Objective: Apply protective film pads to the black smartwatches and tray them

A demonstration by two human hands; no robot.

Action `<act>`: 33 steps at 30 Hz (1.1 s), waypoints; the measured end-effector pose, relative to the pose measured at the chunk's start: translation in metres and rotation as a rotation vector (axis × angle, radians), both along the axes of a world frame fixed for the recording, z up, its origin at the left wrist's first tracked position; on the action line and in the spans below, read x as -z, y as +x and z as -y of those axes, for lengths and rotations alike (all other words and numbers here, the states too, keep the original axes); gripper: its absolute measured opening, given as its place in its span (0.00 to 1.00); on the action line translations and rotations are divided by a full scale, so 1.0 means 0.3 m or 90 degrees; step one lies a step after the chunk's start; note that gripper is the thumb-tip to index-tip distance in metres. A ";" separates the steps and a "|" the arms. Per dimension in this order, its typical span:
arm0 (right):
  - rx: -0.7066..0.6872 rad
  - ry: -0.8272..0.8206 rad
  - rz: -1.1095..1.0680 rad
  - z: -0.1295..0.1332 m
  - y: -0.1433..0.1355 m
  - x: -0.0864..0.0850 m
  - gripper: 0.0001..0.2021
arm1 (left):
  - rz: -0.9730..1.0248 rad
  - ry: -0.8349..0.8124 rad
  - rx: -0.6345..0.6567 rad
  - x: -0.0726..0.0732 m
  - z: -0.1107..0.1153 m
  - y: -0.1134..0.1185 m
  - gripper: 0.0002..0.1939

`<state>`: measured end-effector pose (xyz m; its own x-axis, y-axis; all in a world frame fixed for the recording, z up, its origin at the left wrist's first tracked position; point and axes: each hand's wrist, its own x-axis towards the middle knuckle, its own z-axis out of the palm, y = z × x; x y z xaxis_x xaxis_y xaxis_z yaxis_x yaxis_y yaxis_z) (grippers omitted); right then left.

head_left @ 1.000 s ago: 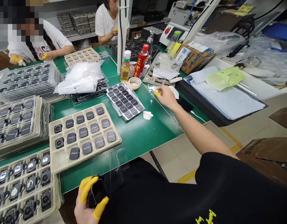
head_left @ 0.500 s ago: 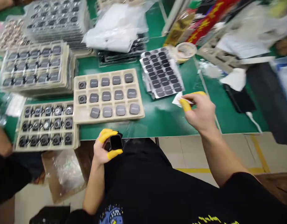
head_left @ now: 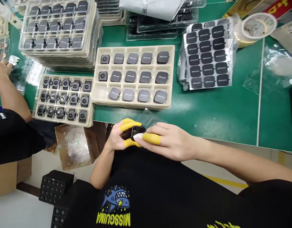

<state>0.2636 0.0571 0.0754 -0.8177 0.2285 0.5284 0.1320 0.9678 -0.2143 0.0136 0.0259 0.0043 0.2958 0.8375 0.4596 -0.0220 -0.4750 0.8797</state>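
My left hand [head_left: 117, 136] grips a black smartwatch body [head_left: 137, 129] between yellow-cotted thumb and finger, just off the table's front edge. Against its screen, my right hand [head_left: 171, 141] presses a folded white wipe [head_left: 137, 136], pinched under a yellow-cotted finger. The lower part of the watch is hidden by the fingers and the wipe. Right behind the hands is a beige tray [head_left: 134, 104] of watch bodies, most bearing a dark printed film, two showing bare sensor backs. Its front left pocket holds nothing.
A second tray [head_left: 62, 118] of watches overlaps on the left, before a tall tray stack [head_left: 58, 50]. Sheets of dark stickers [head_left: 209, 60] and a tape roll [head_left: 257, 27] lie right. A co-worker's arm [head_left: 11, 90] reaches in at left. An open carton [head_left: 73, 145] stands below.
My right hand has come left and down from the table with the white wipe, onto the watch in my left hand. The camera view has shifted too.
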 end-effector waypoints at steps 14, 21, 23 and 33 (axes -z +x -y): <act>0.072 0.150 -0.001 -0.020 -0.048 0.006 0.13 | 0.000 0.012 -0.048 0.021 0.014 -0.012 0.32; 0.138 0.071 -0.061 -0.034 0.024 -0.002 0.19 | 0.018 -0.063 -0.078 0.019 0.019 -0.024 0.34; 0.081 0.035 -0.067 -0.017 0.018 -0.015 0.17 | 0.039 -0.058 -0.061 0.011 0.013 -0.023 0.33; -0.052 0.071 -0.010 -0.028 -0.058 -0.020 0.11 | -0.002 -0.060 0.004 0.008 0.028 -0.030 0.27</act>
